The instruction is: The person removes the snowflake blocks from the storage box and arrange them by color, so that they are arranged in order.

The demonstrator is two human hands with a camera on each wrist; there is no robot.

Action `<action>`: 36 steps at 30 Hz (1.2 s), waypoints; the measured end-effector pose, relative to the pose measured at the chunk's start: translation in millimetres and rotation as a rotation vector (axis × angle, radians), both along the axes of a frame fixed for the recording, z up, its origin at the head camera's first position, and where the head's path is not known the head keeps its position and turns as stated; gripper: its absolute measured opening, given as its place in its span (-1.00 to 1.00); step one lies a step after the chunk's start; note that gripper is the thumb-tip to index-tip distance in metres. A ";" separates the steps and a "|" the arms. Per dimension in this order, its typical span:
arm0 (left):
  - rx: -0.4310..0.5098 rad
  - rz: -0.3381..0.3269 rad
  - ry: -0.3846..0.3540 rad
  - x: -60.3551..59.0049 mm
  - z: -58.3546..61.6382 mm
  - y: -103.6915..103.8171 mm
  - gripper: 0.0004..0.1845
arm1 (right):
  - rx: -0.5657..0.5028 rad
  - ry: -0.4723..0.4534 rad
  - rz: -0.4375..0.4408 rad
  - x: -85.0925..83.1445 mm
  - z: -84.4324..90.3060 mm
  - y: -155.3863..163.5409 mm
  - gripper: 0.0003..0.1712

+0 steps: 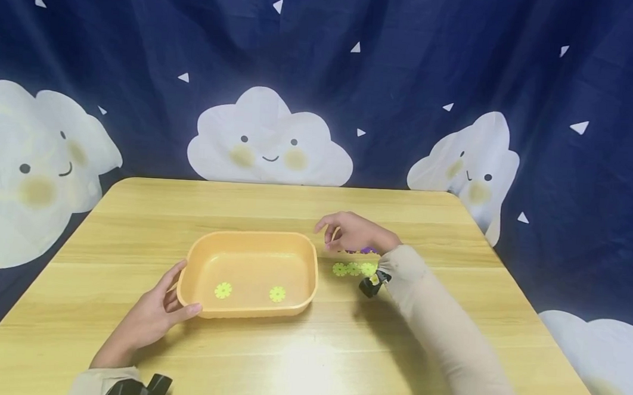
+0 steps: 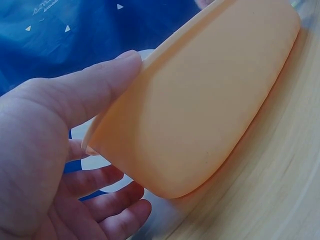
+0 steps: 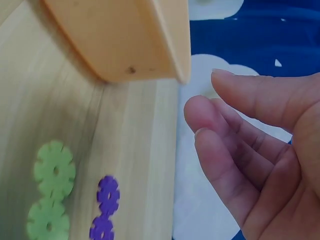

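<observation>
A shallow orange plastic basin (image 1: 250,242) stands on the table with two separate yellow-green flower-shaped discs (image 1: 223,290) inside. My left hand (image 1: 151,314) grips its left end, thumb over the near rim and fingers around the side; the left wrist view shows the thumb on the rim (image 2: 145,62). To the right of the basin, my right hand (image 1: 354,232) hovers, fingers loosely bent, thumb and fingertips apart, nothing between them. Below it lie a row of joined green flower discs (image 1: 353,269) and, partly hidden behind the hand, a row of purple ones (image 3: 108,195).
The light wooden table (image 1: 133,212) has rounded far corners. A dark blue curtain (image 1: 323,60) with smiling white clouds hangs behind it. Black straps (image 1: 137,388) sit on both sleeves at the wrists.
</observation>
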State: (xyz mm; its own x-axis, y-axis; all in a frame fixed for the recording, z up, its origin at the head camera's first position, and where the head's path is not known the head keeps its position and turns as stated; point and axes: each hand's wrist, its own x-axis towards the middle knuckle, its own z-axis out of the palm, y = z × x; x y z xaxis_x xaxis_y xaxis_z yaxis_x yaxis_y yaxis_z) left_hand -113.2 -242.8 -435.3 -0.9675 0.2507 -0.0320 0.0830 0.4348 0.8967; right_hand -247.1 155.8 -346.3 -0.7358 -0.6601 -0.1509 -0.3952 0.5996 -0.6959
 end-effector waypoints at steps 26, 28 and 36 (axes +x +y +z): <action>0.009 -0.021 0.024 0.3 0.4 0.3 0.09 | 0.002 0.011 0.247 -12.4 -3.5 -86.2 -0.49; 0.011 -0.022 0.025 -0.2 0.6 0.5 0.08 | 0.012 -0.016 0.259 -12.8 -2.8 -94.1 -0.46; 0.031 -0.009 0.007 1.9 0.8 0.8 0.09 | 0.037 -0.143 0.294 -14.4 -13.3 -129.2 -0.39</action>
